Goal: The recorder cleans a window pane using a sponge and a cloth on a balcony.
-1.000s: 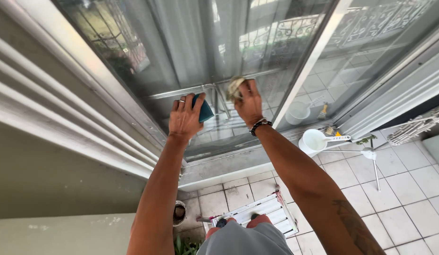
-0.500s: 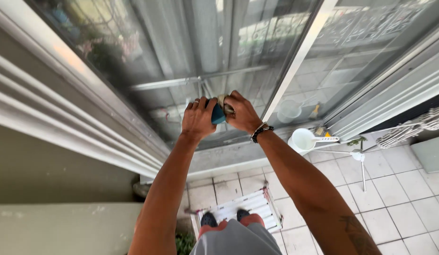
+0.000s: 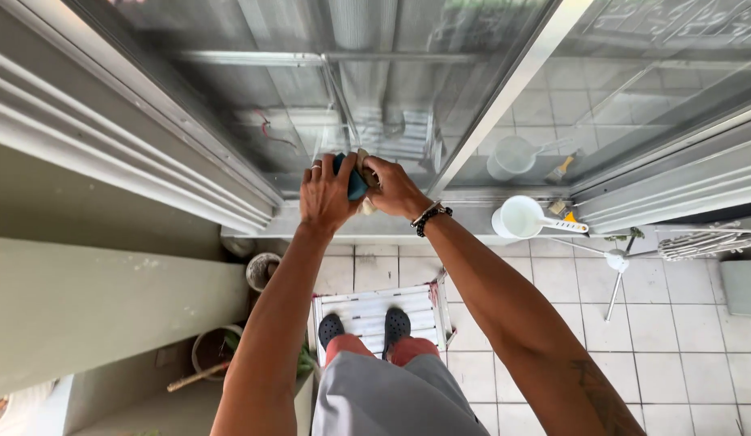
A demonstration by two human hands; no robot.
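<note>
My left hand (image 3: 325,195) presses a teal sponge (image 3: 355,182) against the lower part of a glass door pane (image 3: 311,97). My right hand (image 3: 393,187) grips a pale crumpled cloth (image 3: 365,171) right beside it, and the two hands touch. A dark bead bracelet (image 3: 428,218) sits on my right wrist. Most of the sponge and the cloth is hidden behind my fingers. I stand in dark shoes on a white step stool (image 3: 375,313) below.
A white bucket with a ladle (image 3: 525,218) and a paintbrush (image 3: 562,211) stand at the door sill on the tiled floor. A white stand (image 3: 616,266) is to the right. Plant pots (image 3: 262,270) sit at the left by a wall ledge.
Both hands moved down the glass and came together; the right hand with the cloth now touches the left hand on the sponge. My view tilted downward, showing the stool and my feet.
</note>
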